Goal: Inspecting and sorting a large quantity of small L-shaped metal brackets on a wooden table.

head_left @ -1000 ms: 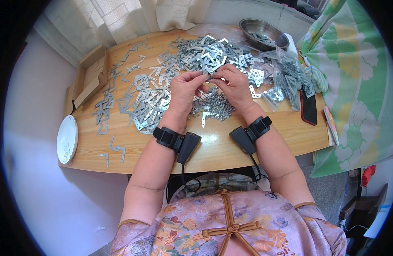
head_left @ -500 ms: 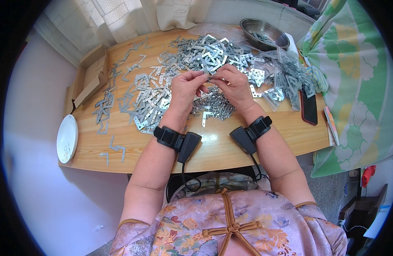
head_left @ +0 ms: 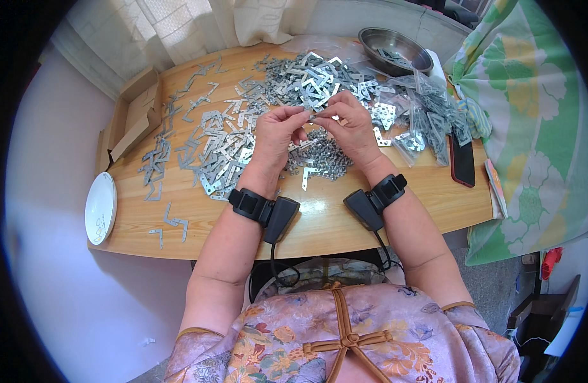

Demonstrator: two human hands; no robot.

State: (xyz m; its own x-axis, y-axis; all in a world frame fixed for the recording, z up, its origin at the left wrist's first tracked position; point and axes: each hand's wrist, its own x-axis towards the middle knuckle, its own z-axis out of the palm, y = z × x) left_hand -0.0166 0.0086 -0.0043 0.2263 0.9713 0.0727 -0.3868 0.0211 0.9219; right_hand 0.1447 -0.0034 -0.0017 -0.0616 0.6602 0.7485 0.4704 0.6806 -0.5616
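Observation:
My left hand (head_left: 280, 131) and my right hand (head_left: 347, 124) meet fingertip to fingertip over the table. Both are closed in a pinch on one small grey metal piece (head_left: 312, 118), mostly hidden by the fingers. Just below them lies a heap of small shiny metal bits (head_left: 326, 156), too small to tell exactly. One L-shaped bracket (head_left: 306, 177) rests at its near edge. Flat L-shaped corner brackets (head_left: 220, 150) with holes are piled left of my left hand, and a bigger pile of brackets (head_left: 313, 80) spreads beyond both hands.
Bagged brackets (head_left: 437, 108) lie at the right, beside a dark phone (head_left: 462, 163). A steel bowl (head_left: 396, 52) with brackets stands at the far right. Loose brackets (head_left: 156, 156), an open cardboard box (head_left: 137, 115) and a white dish (head_left: 101, 207) occupy the left side. A patterned green cloth (head_left: 530, 127) hangs rightward.
Almost nothing differs. My fingers shift very slightly around the small piece, and my left wrist has moved a touch to the left.

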